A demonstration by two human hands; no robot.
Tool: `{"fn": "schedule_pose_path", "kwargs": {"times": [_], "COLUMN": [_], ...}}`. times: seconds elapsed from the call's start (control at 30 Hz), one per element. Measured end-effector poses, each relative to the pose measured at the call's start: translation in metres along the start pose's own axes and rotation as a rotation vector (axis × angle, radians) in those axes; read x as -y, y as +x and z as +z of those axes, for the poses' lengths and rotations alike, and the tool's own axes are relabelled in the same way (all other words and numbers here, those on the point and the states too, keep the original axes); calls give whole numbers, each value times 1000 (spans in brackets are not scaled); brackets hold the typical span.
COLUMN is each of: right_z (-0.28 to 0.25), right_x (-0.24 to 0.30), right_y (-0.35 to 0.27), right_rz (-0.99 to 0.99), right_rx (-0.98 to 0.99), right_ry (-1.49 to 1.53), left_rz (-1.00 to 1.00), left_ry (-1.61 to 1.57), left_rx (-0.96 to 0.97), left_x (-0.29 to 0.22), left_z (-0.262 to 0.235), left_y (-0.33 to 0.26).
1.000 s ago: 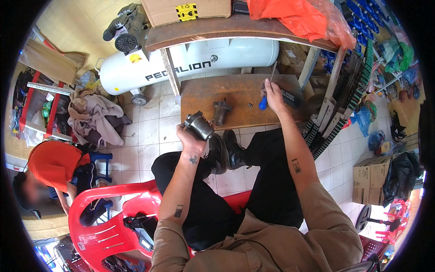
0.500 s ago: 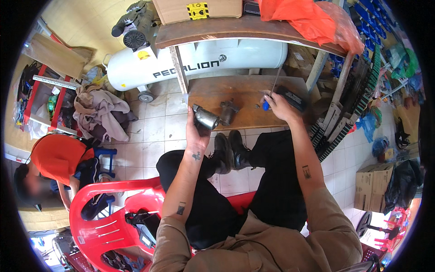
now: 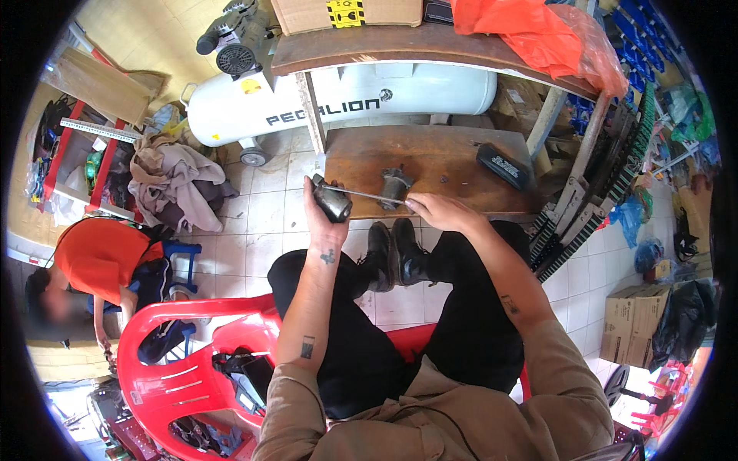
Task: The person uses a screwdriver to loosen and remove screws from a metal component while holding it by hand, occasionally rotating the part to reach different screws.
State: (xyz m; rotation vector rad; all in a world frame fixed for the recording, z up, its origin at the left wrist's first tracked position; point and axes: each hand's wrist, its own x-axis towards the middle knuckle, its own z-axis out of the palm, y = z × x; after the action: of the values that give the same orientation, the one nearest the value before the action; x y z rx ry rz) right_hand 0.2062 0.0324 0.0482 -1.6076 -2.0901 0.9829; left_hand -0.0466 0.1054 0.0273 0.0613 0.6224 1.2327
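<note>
My left hand point(image 3: 326, 225) holds a small motor point(image 3: 333, 203) with a shiny cylindrical metal casing, above the near left edge of a low wooden bench point(image 3: 450, 154). My right hand point(image 3: 446, 213) grips a screwdriver point(image 3: 367, 193), its handle hidden by the fingers. The long thin shaft points left and its tip meets the upper end of the motor; whether it sits in a screw is too small to tell. On the bench between my hands stands a second, duller metal motor part point(image 3: 395, 184). A black case point(image 3: 503, 165) lies farther right.
A raised wooden shelf point(image 3: 430, 50) spans the far side, bearing a cardboard box point(image 3: 307, 15) and orange plastic point(image 3: 515, 31). Behind stands a white air compressor tank point(image 3: 231, 115). Green-edged metal racks point(image 3: 584, 196) lean at right. A person in orange point(image 3: 104, 257) sits bent over at left, beside a red chair point(image 3: 146, 338).
My right hand has swung the screwdriver left and down from upright over the bench's right side, bringing its tip to the motor. My left hand has tilted the motor and shifted slightly left.
</note>
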Motion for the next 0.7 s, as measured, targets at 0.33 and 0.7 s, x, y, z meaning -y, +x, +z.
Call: {"fn": "schedule_pose_path", "kwargs": {"times": [0.33, 0.7], "right_z": [-1, 5], "right_x": [10, 6], "right_y": [-1, 2], "right_rz": [-2, -29], "right_rx": [-16, -32], "right_ry": [-15, 30], "left_rz": [-11, -70], "left_ry": [-45, -104], "left_rx": [2, 12], "left_x": [0, -3], "left_z": [3, 5], "left_y": [-1, -5]}}
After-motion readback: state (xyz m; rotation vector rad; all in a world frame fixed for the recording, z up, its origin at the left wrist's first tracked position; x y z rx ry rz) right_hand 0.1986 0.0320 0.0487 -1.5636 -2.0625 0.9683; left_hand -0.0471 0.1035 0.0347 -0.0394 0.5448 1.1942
